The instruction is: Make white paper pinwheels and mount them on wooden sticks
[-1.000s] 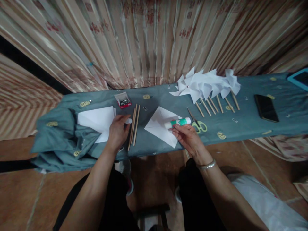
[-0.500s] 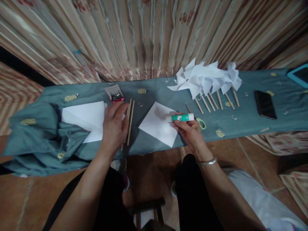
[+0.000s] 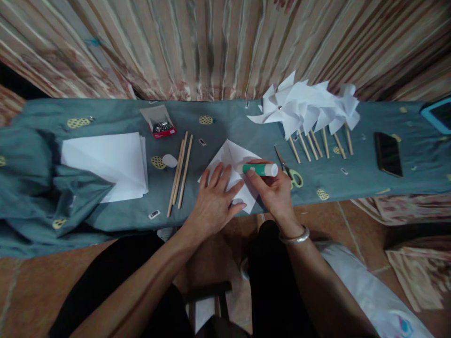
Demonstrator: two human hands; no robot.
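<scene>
A square of white paper [image 3: 228, 151] lies turned like a diamond on the cloth, with a crease near its top corner. My left hand [image 3: 216, 202] rests flat on its left part, fingers spread. In my right hand [image 3: 275, 190] is a green and white glue stick [image 3: 259, 169], held sideways with its left end at the middle of the paper. Just right of that hand lie scissors with light green handles [image 3: 296, 179]. Left of the paper are three wooden sticks [image 3: 185, 171], and beside them a small white oval piece [image 3: 169, 161], perhaps the glue stick's cap.
A paper stack [image 3: 105, 159] lies at left, partly under bunched cloth. Behind the sticks stands an open box of small metal pieces [image 3: 163, 129]. White paper pinwheels [image 3: 303, 105] on sticks lie at back right, near a phone [image 3: 388, 154] and a blue-edged device [image 3: 437, 116].
My left hand has moved right from beside the sticks onto the paper, uncovering the white oval piece. The glue stick has shifted slightly left over the paper. The view has shifted a little.
</scene>
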